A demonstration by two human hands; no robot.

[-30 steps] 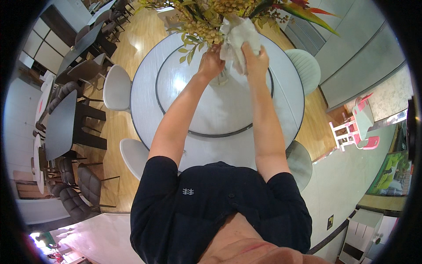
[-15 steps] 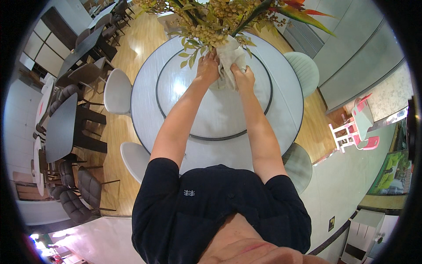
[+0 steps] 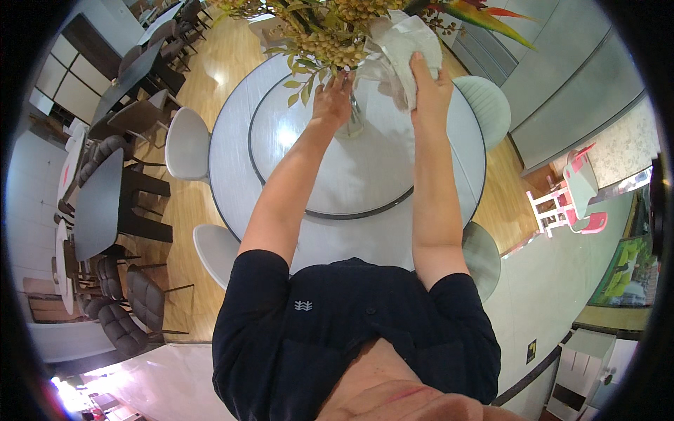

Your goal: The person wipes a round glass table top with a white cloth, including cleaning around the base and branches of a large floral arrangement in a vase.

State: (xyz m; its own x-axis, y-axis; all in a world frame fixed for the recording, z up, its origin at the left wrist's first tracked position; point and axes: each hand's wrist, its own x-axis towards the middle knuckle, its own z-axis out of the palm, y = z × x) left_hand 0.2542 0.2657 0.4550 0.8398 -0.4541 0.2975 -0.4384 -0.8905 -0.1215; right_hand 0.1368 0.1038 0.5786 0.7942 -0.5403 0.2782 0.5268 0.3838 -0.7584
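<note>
A clear glass vase [image 3: 353, 128] stands on the round turntable [image 3: 330, 189] of a white table. Branches with yellow-green leaves and berry clusters [image 3: 337, 49] rise from it. Against the upper part of the vase, just under the foliage, my left hand [image 3: 333, 102] is closed around its left side; some fingers are hidden behind it. To the right of the vase, my right hand [image 3: 431, 88] grips a crumpled off-white cloth [image 3: 404, 52], thumb on top. The cloth is raised off the vase and covers part of the flowers.
White chairs [image 3: 187, 144] and a pale ribbed chair [image 3: 484, 111] surround the round table [image 3: 235, 161]. Dark tables [image 3: 102, 200] with padded chairs stand at the left. Grey cabinets [image 3: 562, 84] line the right, near a small pink-and-white chair [image 3: 576, 196].
My right hand has moved right and upward with the cloth, away from the vase, and the glass now shows. My left hand stays at the vase.
</note>
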